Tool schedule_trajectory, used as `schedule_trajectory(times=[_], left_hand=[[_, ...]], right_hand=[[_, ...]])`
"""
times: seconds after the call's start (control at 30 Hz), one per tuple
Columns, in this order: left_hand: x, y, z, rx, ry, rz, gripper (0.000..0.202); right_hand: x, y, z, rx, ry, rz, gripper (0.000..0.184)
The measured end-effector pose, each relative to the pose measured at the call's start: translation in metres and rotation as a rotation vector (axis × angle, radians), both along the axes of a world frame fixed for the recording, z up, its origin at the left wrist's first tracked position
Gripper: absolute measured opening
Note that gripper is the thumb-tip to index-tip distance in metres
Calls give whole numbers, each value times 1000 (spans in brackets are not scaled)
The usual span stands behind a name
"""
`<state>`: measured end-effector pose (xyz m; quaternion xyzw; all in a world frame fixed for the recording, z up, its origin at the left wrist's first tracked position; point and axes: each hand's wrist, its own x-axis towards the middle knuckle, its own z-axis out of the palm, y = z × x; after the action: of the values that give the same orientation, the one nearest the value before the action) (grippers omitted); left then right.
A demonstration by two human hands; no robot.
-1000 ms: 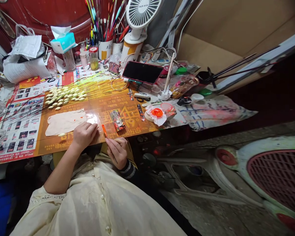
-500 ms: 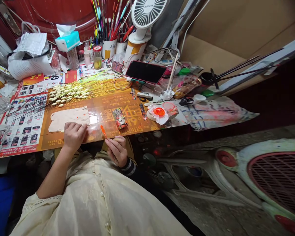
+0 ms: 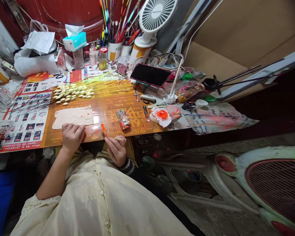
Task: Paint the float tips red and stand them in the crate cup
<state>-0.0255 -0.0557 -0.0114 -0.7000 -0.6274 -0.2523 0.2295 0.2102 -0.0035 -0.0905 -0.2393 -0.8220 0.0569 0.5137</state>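
My right hand (image 3: 116, 149) is closed just off the table's front edge. Its fingertips pinch a slender stick with a bright orange end (image 3: 103, 129), which points up and away from me. Whether this is a brush or a float is too small to tell. My left hand (image 3: 72, 136) rests at the near edge of a pale cloth (image 3: 70, 117), fingers curled. What those fingers hold, if anything, is hidden. Small orange marks dot the cloth. Behind it lie several cream, spindle-shaped bodies (image 3: 75, 91) on thin stems, like fishing floats.
A paint-smeared small block (image 3: 123, 119) sits right of the cloth. Farther right is an orange paint dish (image 3: 162, 114) on white paper. Behind stand a phone (image 3: 150, 75), a jar (image 3: 103, 59), a brush cup (image 3: 114, 51) and a small fan (image 3: 157, 14). A large fan (image 3: 277, 186) is at lower right.
The view has swung slightly, so the tabletop things appear a little farther right. Both hands keep nearly the same pose, and the right one still holds the orange-ended stick.
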Motion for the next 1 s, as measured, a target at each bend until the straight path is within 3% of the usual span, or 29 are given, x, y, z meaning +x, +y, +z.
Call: schedule_trajectory(times=[1.0], left_hand=[[-2, -1, -3, -5, -19, 4, 17]], right_hand=[[3, -2, -4, -26, 33, 23, 55]])
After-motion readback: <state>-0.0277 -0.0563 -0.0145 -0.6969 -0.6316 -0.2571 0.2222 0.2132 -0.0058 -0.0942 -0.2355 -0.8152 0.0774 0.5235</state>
